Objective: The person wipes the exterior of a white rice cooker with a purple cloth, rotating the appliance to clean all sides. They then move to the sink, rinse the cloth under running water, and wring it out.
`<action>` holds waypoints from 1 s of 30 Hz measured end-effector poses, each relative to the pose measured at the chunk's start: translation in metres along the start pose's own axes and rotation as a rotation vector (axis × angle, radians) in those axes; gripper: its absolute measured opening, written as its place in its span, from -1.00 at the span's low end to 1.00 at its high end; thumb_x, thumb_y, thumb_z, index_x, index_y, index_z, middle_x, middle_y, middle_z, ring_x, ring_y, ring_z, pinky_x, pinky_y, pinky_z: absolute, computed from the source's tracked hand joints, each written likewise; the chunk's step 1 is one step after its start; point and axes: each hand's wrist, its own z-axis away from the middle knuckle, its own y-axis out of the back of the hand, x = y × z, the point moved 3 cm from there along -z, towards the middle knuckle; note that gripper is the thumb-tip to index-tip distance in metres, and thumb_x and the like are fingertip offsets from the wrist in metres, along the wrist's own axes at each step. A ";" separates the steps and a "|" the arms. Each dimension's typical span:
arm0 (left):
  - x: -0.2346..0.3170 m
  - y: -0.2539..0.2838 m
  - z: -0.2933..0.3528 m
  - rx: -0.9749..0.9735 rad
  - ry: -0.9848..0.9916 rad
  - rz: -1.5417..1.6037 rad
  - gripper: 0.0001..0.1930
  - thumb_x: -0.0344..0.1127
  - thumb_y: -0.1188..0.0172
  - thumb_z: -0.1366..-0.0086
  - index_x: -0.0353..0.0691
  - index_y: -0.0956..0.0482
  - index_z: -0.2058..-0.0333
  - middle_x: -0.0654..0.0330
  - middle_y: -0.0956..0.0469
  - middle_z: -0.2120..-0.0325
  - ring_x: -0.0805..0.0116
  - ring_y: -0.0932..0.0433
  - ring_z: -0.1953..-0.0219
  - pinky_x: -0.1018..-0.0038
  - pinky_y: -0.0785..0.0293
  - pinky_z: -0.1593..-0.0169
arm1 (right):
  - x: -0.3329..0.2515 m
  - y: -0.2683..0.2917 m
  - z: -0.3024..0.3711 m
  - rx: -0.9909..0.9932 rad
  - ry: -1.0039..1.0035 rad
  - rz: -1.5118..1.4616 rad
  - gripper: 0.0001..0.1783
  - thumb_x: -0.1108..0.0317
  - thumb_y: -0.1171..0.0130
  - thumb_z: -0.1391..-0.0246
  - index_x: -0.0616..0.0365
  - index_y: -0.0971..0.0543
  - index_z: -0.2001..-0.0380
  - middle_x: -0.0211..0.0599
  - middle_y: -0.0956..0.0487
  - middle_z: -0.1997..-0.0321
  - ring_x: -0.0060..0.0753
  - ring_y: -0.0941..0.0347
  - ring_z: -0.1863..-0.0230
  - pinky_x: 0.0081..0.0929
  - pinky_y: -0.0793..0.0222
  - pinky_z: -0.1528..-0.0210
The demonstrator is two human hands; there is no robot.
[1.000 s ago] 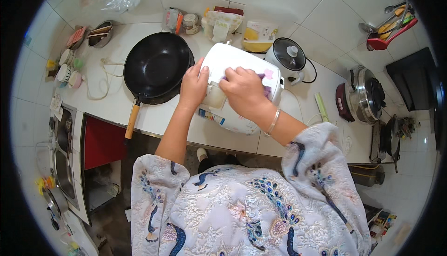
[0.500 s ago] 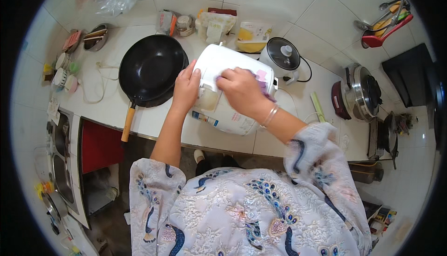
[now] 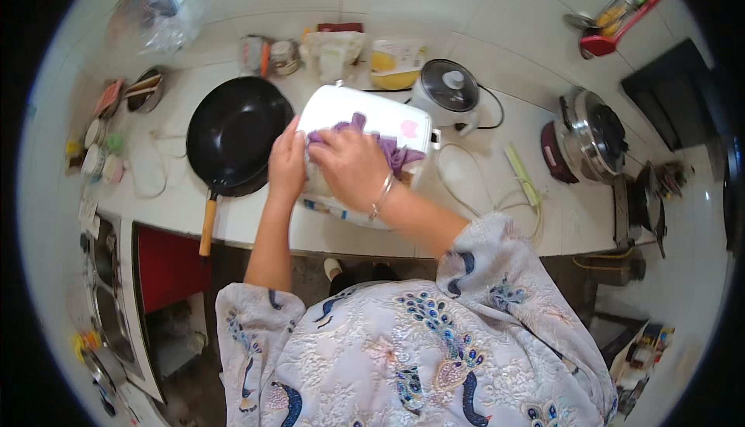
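A white rice cooker (image 3: pixel 326 105) with rounded corners sits near the counter's front edge, in front of me. My left hand (image 3: pixel 288 161) grips its left side, thumb toward the lid. Bunched under my right hand (image 3: pixel 351 167) is a purple cloth (image 3: pixel 397 155), pressed against the lid's top near the front. The fingers of that hand are curled over the cloth, and its loose folds spread to the right. A pink mark (image 3: pixel 409 129) shows on the lid. My right hand and forearm hide much of the cooker's front.
Left of the cooker lies a black wok (image 3: pixel 239 133) with a wooden handle. Behind it on the right stands a small pot with a glass lid (image 3: pixel 450 85). Food packets (image 3: pixel 396 62) line the wall. Farther right are a green stalk (image 3: pixel 521 175), a loose cord and a pressure cooker (image 3: pixel 594 136).
My right hand has slid left across the lid with the cloth, and more of the cloth now shows. The left hand stays on the cooker's side. The whole view has shifted a little.
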 end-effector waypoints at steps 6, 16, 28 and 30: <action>0.014 0.004 0.006 -0.042 0.012 -0.045 -0.55 -0.22 0.08 -0.41 -0.33 -0.39 -0.18 -0.09 -0.45 -0.09 0.12 -0.42 -0.15 0.38 -0.26 -0.22 | 0.114 0.038 0.032 -0.069 -0.290 -0.259 -0.64 0.23 -0.13 -0.02 -0.01 -0.59 0.07 -0.25 -0.54 -0.04 -0.10 -0.45 -0.06 -0.23 -0.30 -0.16; 0.014 0.002 0.008 0.005 0.047 0.004 -0.54 -0.18 0.12 -0.44 -0.34 -0.40 -0.17 0.00 -0.48 -0.10 0.25 -0.44 -0.14 0.44 -0.27 -0.21 | 0.062 0.044 0.052 0.077 -0.222 0.020 -0.66 0.16 -0.22 0.04 -0.08 -0.57 0.14 -0.22 -0.45 -0.07 -0.20 -0.36 -0.06 -0.09 -0.22 -0.12; 0.019 -0.003 0.007 -0.019 -0.008 -0.003 -0.54 -0.20 0.12 -0.44 -0.40 -0.39 -0.17 -0.03 -0.48 -0.10 0.25 -0.44 -0.14 0.45 -0.27 -0.21 | 0.069 0.038 0.217 -0.081 0.178 -0.115 -0.80 0.43 -0.16 0.16 -0.03 -0.61 0.37 -0.39 -0.55 0.03 -0.28 -0.43 0.01 -0.29 -0.23 -0.09; 0.019 -0.003 0.002 -0.012 0.005 -0.037 -0.53 -0.19 0.11 -0.43 -0.40 -0.39 -0.16 -0.03 -0.49 -0.08 0.24 -0.45 -0.13 0.45 -0.27 -0.21 | 0.092 0.049 0.217 0.055 -0.098 -0.178 -0.71 0.54 -0.15 0.20 0.01 -0.61 0.32 -0.28 -0.53 0.00 -0.21 -0.43 0.00 -0.27 -0.29 -0.07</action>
